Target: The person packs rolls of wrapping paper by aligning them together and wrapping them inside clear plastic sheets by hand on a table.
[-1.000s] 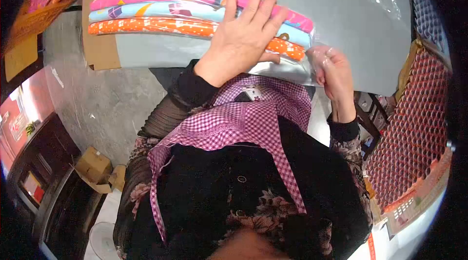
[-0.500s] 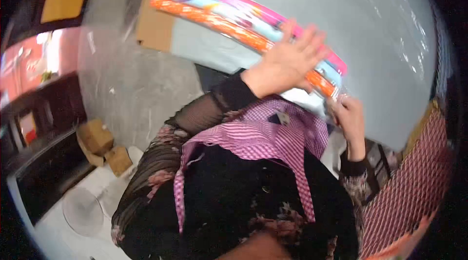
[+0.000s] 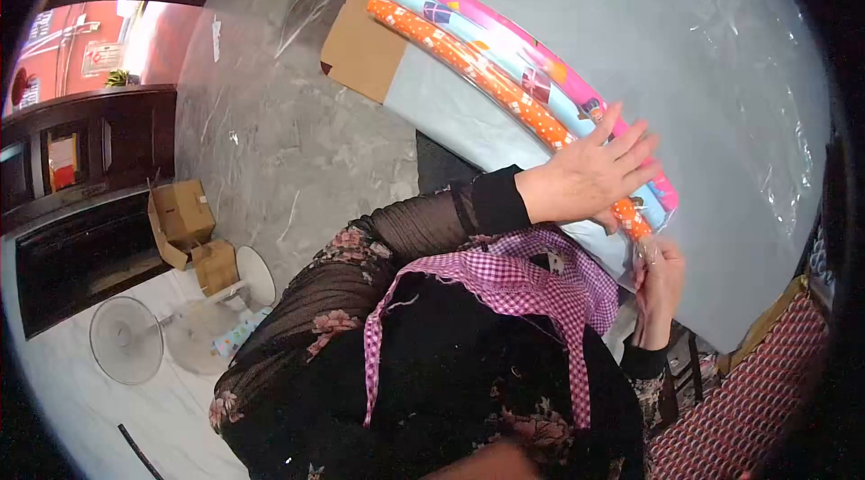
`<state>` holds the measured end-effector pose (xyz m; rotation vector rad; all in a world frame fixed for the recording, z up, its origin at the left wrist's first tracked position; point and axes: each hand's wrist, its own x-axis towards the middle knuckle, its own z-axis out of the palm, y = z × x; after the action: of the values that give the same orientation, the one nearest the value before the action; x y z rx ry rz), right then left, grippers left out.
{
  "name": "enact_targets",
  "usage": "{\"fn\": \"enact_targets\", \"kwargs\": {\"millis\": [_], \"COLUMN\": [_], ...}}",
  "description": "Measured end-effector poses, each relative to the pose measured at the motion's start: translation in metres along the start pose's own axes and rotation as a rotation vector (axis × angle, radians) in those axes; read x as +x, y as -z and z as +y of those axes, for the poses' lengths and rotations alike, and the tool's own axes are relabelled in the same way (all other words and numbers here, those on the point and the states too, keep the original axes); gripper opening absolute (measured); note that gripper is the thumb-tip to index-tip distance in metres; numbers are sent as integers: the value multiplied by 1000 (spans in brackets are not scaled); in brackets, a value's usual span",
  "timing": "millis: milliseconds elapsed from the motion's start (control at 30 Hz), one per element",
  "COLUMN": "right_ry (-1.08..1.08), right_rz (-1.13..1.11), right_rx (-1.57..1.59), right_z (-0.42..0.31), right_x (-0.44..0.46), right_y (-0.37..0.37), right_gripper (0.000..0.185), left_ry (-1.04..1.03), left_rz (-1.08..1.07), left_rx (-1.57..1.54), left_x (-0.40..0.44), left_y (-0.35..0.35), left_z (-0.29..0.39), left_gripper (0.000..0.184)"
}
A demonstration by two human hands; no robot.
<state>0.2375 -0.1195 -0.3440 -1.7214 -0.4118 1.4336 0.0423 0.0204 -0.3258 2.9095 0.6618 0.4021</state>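
Note:
Three rolls of wrapping paper lie side by side on the covered table: a pink roll, a light blue roll with printed pictures and an orange roll with white spots. Clear shiny film seems to surround them. Across their near right part rests my left hand, open, fingers spread flat over the rolls. Just beyond the orange roll's near end, my right hand has its fingers closed on the loose end of the clear plastic wrap.
A pale sheet covers the table, with loose clear film at the right. Brown cardboard lies under the rolls' far end. Cardboard boxes and a white spool-like stand are at the left. Patterned fabric lies at the lower right.
The whole view has shifted, so rolls and hands appear farther right and lower. My left hand stays spread on the rolls, and my right hand stays at their near end.

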Motion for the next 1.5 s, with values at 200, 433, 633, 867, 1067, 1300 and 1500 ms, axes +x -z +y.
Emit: {"fn": "enact_targets", "kwargs": {"millis": [200, 433, 633, 867, 1067, 1300, 1500], "right_ry": [-35, -87, -141, -110, -68, -98, -135], "right_rz": [-72, -81, -95, -147, -80, -76, -85], "right_rx": [83, 162, 224, 143, -14, 77, 158], "right_z": [6, -5, -12, -7, -2, -5, -4], "right_x": [9, 8, 5, 0, 3, 3, 7], "right_y": [7, 3, -1, 9, 10, 3, 4], "right_gripper": [17, 17, 20, 19, 20, 24, 21], "left_ry": [1, -7, -15, -9, -25, -4, -7], "left_rz": [-39, -45, -3, -17, 43, -1, -8], "left_rx": [5, -2, -12, -32, 8, -27, -14], "left_x": [0, 1, 1, 0, 2, 2, 1], "left_y": [-1, 0, -3, -2, -6, -8, -8], "left_z": [0, -1, -1, -1, -1, 0, 1], "left_gripper": [95, 95, 94, 94, 90, 98, 98]}}
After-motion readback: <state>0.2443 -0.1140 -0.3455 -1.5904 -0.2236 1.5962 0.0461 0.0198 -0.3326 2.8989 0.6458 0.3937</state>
